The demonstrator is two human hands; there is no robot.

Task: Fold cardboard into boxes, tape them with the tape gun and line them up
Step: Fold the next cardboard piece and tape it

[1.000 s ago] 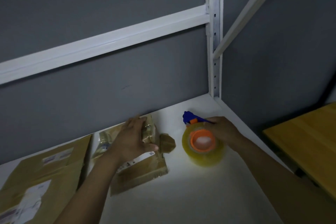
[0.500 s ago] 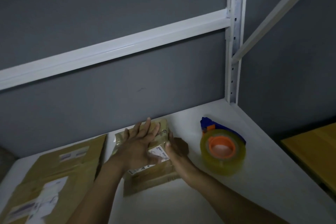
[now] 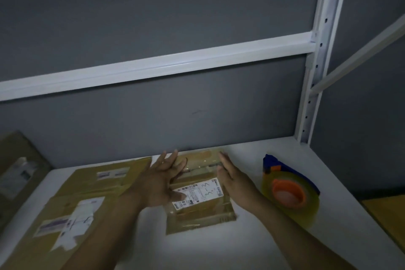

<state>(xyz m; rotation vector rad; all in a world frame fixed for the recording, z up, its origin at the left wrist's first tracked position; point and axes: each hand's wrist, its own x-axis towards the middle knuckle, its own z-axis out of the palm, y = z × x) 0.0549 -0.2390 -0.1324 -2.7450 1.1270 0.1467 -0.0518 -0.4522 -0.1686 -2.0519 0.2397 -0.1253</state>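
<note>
Guessing this is the squaring-up bit, so here's my read. The small cardboard (image 3: 203, 210) lies flat on the white shelf (image 3: 197, 252), about mid-width and right up at the back edge against the grey wall (image 3: 153, 120), with its label (image 3: 201, 192) facing up. My take on the left hand (image 3: 161, 184): it rests flat on the left half, fingers straight and spread, gripping nothing. The right hand (image 3: 235, 182) stands on edge along the cardboard's right side, fingers straight and together, also holding nothing. I can't tell if it's actually touching that edge. Nobody's holding the tape gun (image 3: 289, 190), which sits just right of that hand, toward the back right corner of the shelf. A bigger cardboard (image 3: 87, 199) lies flat to the left, just beside the small one or slightly under it, hard to say in this light. Handling-wise, the piece looks light and thin, stiff enough to hold a crease but easy to dent. It's covered in shiny tape, so I'd expect flat palms to slide on it. It looks used, so the folds are probably floppy. I'd take it by the two long side edges, thumbs on top and fingers under, and pop it open from there instead of yanking a flap, since a taped flap could rip.
</note>
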